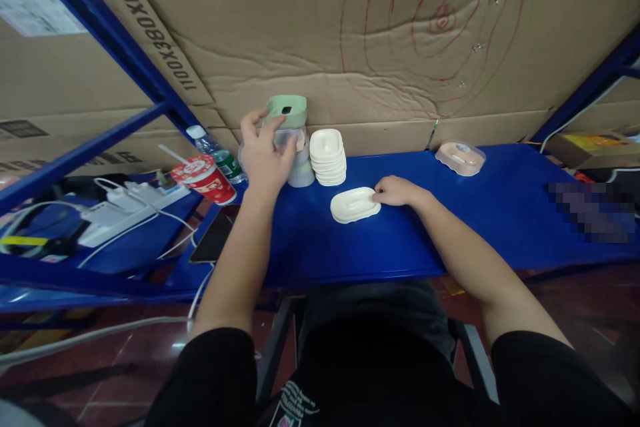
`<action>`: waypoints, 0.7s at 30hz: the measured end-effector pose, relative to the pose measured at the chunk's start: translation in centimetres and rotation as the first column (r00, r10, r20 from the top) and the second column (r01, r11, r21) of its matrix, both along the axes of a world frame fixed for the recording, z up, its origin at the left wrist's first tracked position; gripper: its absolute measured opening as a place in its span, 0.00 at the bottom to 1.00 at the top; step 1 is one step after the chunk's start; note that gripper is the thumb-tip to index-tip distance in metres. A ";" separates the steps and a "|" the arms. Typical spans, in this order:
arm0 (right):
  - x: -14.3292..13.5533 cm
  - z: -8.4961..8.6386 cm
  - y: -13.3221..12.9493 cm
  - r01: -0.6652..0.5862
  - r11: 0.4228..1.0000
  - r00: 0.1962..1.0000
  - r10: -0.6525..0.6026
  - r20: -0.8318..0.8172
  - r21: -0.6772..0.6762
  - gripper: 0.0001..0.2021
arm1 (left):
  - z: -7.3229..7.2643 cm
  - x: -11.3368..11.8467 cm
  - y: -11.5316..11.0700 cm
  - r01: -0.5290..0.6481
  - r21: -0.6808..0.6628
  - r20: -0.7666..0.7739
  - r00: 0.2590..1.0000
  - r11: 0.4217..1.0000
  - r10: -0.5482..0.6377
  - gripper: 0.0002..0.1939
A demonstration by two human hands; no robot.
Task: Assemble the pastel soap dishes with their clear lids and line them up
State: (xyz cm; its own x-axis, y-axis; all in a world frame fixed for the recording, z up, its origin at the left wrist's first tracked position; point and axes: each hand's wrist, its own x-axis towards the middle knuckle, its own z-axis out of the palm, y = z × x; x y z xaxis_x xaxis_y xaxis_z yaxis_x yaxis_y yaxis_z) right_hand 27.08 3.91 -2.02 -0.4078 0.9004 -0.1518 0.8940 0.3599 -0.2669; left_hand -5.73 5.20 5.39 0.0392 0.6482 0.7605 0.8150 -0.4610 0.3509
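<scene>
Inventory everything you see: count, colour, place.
white dish: 1, white, table centre
dish stack: 1, white, behind white dish
green container: 1, green, atop clear containers
clear containers: count unclear, translucent, left of stack
bottle: 1, clear, beside cup
cup: 1, red, left
power strip: 1, white, far left
flat device: 1, black, left
pink item: 1, pink, rear right
table: 1, blue, below
frame: 1, blue, both sides
cardboard: several, brown, behind
cables: several, white, left
left hand: 1, bare, beside green container
right hand: 1, bare, gripping white dish

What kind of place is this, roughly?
Probably a makeshift workstation in a workshop or warehouse: a blue bench within a blue frame, backed by a large cardboard sheet printed "1100X380X62".
</scene>
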 end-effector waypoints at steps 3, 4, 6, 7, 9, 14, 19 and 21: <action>-0.5 0.2 -0.4 -0.006 0.999 1.000 0.006 0.001 -0.035 0.16 | 1.0 -0.5 1.4 -0.037 0.002 -0.046 0.998 0.999 0.037 0.25; -0.6 0.3 -0.4 -0.007 0.999 1.000 0.007 -0.004 -0.048 0.16 | 1.0 -0.5 1.9 -0.028 -0.011 -0.060 0.998 1.000 0.027 0.24; -0.7 0.4 -0.5 -0.011 0.998 1.000 0.009 -0.022 -0.068 0.19 | 0.8 -0.6 2.5 -0.008 -0.020 -0.065 0.998 1.000 0.007 0.22; -0.7 0.5 -0.5 -0.014 0.997 0.999 0.011 -0.032 -0.074 0.20 | 0.6 -0.6 2.8 -0.003 -0.015 -0.061 0.998 1.000 0.002 0.22; -0.6 0.5 -0.5 -0.020 0.997 0.999 0.017 -0.047 -0.078 0.22 | 0.1 -0.6 3.1 -0.007 0.010 -0.040 0.999 1.000 0.008 0.23; -0.6 0.3 -0.4 -0.021 0.997 0.999 0.018 -0.047 -0.075 0.26 | 0.0 -0.9 3.2 -0.037 0.093 0.044 0.998 0.995 0.033 0.21; -0.3 0.5 -0.5 -0.014 1.000 0.998 0.015 -0.067 0.016 0.29 | -1.0 -1.1 1.5 -0.019 0.262 0.192 0.981 0.965 -0.033 0.29; -0.2 0.8 -0.7 0.065 0.980 0.983 -0.030 -0.182 0.187 0.28 | -2.5 -0.5 0.4 0.025 0.261 0.257 0.962 0.965 -0.095 0.34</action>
State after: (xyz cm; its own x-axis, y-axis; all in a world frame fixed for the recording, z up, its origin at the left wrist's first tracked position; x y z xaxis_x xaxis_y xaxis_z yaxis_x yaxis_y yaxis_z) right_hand 26.87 3.19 -1.19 -0.3688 0.9245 0.0963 0.8556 0.3782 -0.3534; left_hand -6.25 5.63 2.90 -0.1534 0.4359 0.8868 0.6765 -0.6078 0.4158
